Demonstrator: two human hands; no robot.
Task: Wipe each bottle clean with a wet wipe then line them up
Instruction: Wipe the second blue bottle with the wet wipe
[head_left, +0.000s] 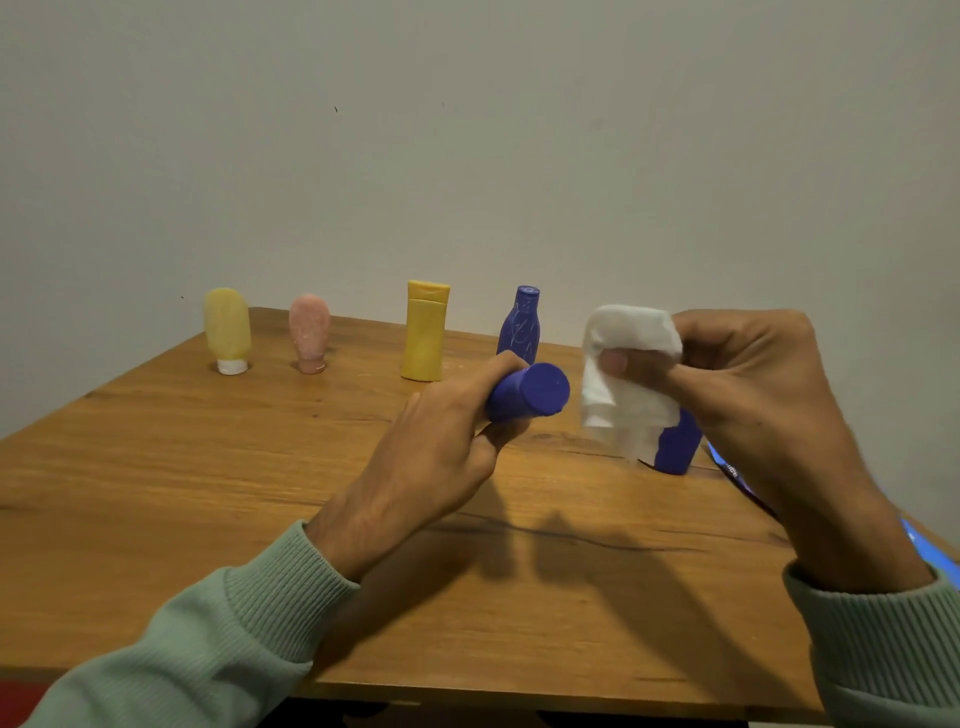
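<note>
No brand or label text is legible on any bottle. The left hand (441, 441) grips a blue bottle (527, 392) above the wooden table (208, 493), long axis near horizontal, flat base toward the camera and right. The right hand (753, 395) pinches a white wet wipe (623, 364), just beside that base, not touching. Four bottles stand along the far edge: pale yellow tube (227, 330), pink tube (309, 332), yellow bottle (426, 330), upright blue bottle (521, 325).

Both hands are raised, left hand (441, 441) curled in a grip, right hand (743, 395) pinching.
</note>
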